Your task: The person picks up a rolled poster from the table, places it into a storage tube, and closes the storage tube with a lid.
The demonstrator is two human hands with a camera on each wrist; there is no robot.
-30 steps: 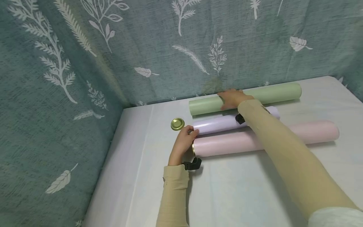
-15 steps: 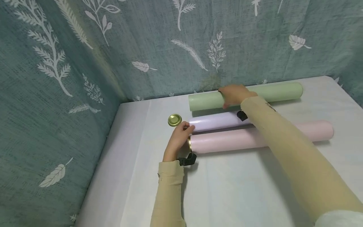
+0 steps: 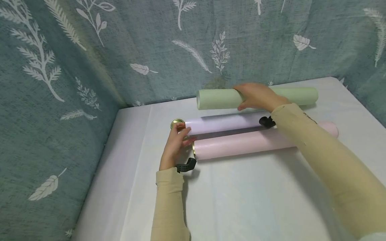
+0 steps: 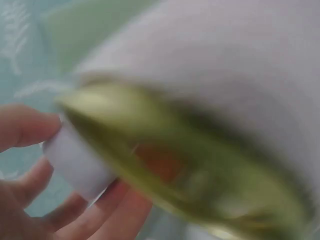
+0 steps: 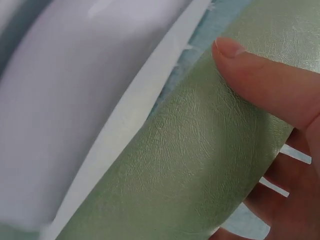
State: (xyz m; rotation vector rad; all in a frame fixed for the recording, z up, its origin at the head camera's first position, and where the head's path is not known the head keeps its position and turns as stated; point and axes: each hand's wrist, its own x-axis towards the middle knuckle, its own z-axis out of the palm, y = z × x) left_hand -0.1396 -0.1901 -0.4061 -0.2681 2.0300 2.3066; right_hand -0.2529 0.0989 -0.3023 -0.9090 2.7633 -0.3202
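Rolls, three: one green roll, near the table's far edge, held in the right hand between thumb and fingers; one lavender roll, its left end pinched by the left hand; one pink roll, nearest. Gold lid, one, beyond the left fingers. Step, as judged: lifting the green roll; next calls for level handling.

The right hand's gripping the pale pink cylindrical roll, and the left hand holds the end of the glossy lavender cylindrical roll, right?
The first colour is wrong: the right hand grips the pale green textured cylindrical roll, as the head and right wrist views show. The left hand does hold the end of the glossy lavender cylindrical roll.
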